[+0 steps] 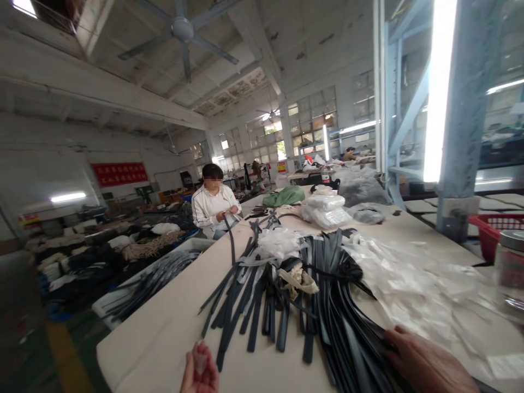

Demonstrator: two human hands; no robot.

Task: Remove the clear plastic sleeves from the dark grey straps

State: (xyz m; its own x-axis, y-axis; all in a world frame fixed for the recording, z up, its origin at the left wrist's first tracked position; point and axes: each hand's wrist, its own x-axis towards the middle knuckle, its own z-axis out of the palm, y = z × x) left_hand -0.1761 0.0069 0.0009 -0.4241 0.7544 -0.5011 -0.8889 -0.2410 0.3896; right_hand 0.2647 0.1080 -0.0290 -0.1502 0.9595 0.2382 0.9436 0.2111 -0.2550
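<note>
On the near edge of the long worktable (164, 327), the person's right hand (426, 363) lay flat and open, palm down, on the near ends of a thick bundle of dark straps (347, 327); it pressed on them and gripped nothing. The left hand (200, 371) was raised at the table's edge with fingers pinched shut on a small clear plastic piece (200, 360), possibly a bag or wrapper; its exact nature could not be told. The straps fanned from the bundle toward the table's middle, some lying loose and splayed, others packed side by side. A cream-coloured tie or scrap (301, 278) sat among them. Crumpled clear plastic bags (413, 278) covered the table to the right of the straps, and a further heap of film (278, 240) lay just beyond the pile.

As to progress, most straps appeared unbagged and unsorted, with only one small plastic piece in hand, so the greater part of the work seemingly remained.

Farther along the table, a co-worker in a white jacket (210, 207) held a strap in both hands. A red basket (495, 232) stood at the right edge, with a lidded jar (510, 267) near it. Bins of further straps (151, 278) stood beside the table on the left.
</note>
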